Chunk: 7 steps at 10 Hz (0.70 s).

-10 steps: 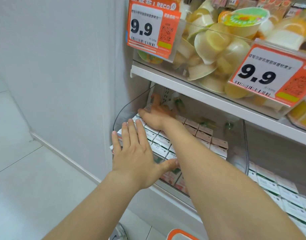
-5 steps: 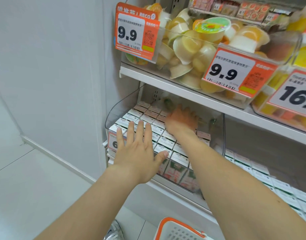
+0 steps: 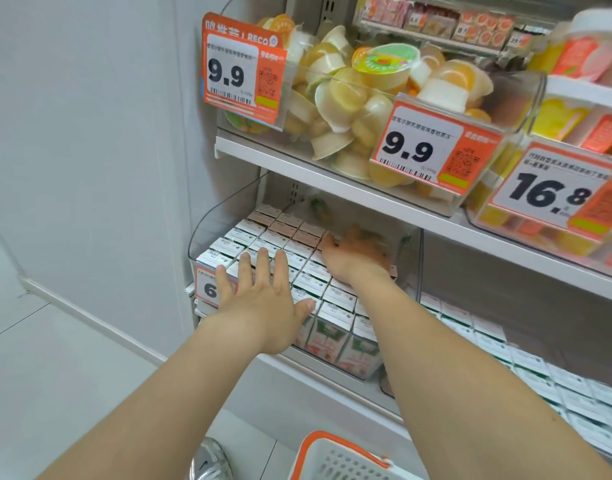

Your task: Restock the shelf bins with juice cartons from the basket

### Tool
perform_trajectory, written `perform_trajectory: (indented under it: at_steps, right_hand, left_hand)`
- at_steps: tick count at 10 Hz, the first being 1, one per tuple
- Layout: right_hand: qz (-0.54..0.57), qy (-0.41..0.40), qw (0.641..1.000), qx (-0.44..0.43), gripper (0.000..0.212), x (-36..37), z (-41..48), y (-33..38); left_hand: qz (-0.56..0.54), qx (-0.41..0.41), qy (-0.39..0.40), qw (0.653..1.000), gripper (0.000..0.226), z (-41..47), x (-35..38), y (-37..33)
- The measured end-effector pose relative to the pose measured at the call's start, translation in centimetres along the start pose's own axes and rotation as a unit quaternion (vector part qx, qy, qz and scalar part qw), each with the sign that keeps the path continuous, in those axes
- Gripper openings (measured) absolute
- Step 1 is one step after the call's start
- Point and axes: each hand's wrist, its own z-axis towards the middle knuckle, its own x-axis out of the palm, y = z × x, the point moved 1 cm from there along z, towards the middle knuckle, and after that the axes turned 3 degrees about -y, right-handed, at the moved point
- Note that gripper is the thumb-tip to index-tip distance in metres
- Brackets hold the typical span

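Note:
A clear plastic shelf bin [image 3: 207, 223] on the lower shelf is packed with rows of small juice cartons [image 3: 273, 237], white tops up. My left hand [image 3: 263, 299] lies flat with straight, spread fingers on the front left rows. My right hand [image 3: 353, 254] reaches deeper, palm down on the cartons at the back right of the bin; its fingertips are blurred and partly hidden. A white basket with an orange rim [image 3: 339, 455] shows at the bottom edge, its contents out of view.
Above, a shelf [image 3: 297, 168] carries clear bins of jelly cups [image 3: 346, 98] with orange 9.9 and 16.8 price tags. A second bin of white cartons [image 3: 505, 351] lies to the right. A white wall [image 3: 89, 133] and the tiled floor are on the left.
My right hand slid from the back left of the bin across to the back right. My left hand stayed flat on the front cartons. The view shifted, bringing the basket in.

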Motion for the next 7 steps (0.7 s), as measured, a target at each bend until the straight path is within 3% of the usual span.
perform_trajectory:
  at_steps: [1,4,5,7]
  right_hand:
    - [-0.004,-0.022,0.999,0.046,0.083,0.0,-0.6,-0.7]
    - [-0.060,0.032,0.998,-0.003,0.080,-0.2,-1.3,-0.9]
    - [-0.098,0.022,0.995,0.013,0.074,-0.4,-2.1,-0.1]
    - [-0.054,-0.073,0.988,-0.123,0.040,-3.4,-6.8,0.1]
  left_hand:
    - [-0.004,0.003,-0.002,1.000,0.079,-0.5,0.3,-0.5]
    - [0.006,0.015,-0.018,1.000,0.073,-0.2,0.2,-1.7]
    - [0.011,0.022,-0.027,0.999,0.074,0.1,0.0,-1.9]
    - [0.021,0.039,-0.094,0.995,0.040,-0.6,-0.8,-2.0]
